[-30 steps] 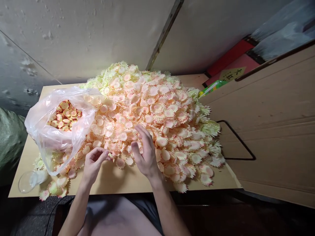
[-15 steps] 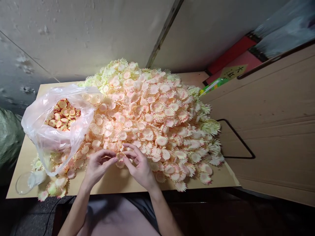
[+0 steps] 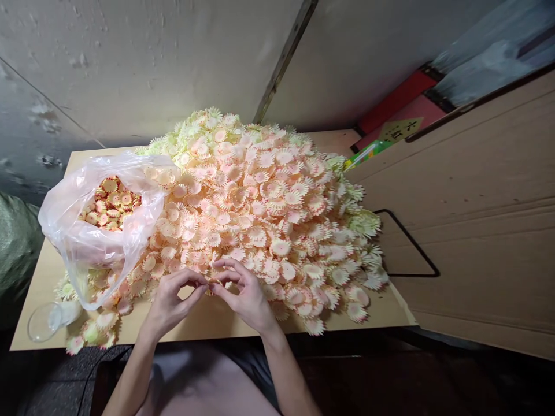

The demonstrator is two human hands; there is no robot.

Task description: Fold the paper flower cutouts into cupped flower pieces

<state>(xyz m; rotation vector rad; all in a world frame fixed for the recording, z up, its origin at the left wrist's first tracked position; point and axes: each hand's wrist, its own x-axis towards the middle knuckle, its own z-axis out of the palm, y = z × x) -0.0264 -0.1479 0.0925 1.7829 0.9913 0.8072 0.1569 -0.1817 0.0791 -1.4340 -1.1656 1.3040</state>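
Note:
My left hand (image 3: pixel 174 299) and my right hand (image 3: pixel 245 297) meet at the front of a big heap of artificial flower heads (image 3: pixel 260 208), cream and pink with fringed petals. Thumb and forefinger of each hand are closed in a pinch on one small artificial flower head (image 3: pixel 212 281), now mostly covered by the fingertips. The other fingers of my right hand are loosely bent. Left of the heap, an open clear plastic bag (image 3: pixel 65 214) holds smaller, tightly curled flower heads (image 3: pixel 113 202) with red edges.
A clear cup (image 3: pixel 45 322) lies on its side at the table's (image 3: pixel 30 323) front left corner, beside several loose flower heads (image 3: pixel 93 332). Cardboard (image 3: pixel 477 231) with a black metal loop (image 3: pixel 411 240) borders the right side. A wall (image 3: pixel 173 63) stands behind.
Both hands have drawn their fingertips closer together over the small flower head, which showed its round face before and is now largely hidden. The view has shifted slightly.

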